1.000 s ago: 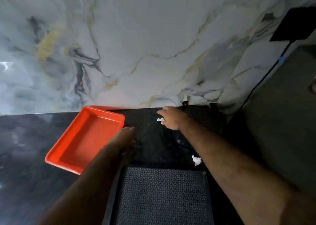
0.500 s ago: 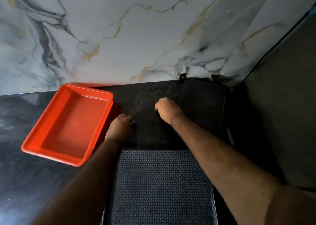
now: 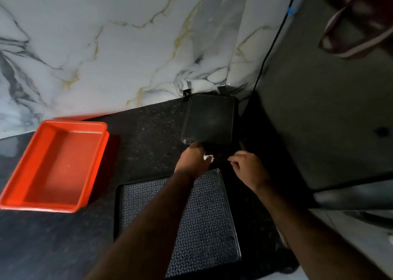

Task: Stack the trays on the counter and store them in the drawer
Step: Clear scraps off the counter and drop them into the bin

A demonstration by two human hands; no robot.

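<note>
Left hand [image 3: 194, 159] grips the black tray's [image 3: 209, 120] near edge; right hand [image 3: 248, 169] curls loosely beside it, grip unclear; red tray [image 3: 55, 165] sits well apart

Both hands, left [image 3: 194, 159] & right [image 3: 248, 169], at near edge of black tray [image 3: 209, 120]; red tray [image 3: 53, 165] far left.

Both arms reach forward — left hand [image 3: 194, 159] and right hand [image 3: 248, 168] curled, close together.

Orange tray [image 3: 55, 165], patterned tray [image 3: 204, 222] and black tray [image 3: 209, 120] lie unstacked on the counter [image 3: 148, 135].
</note>
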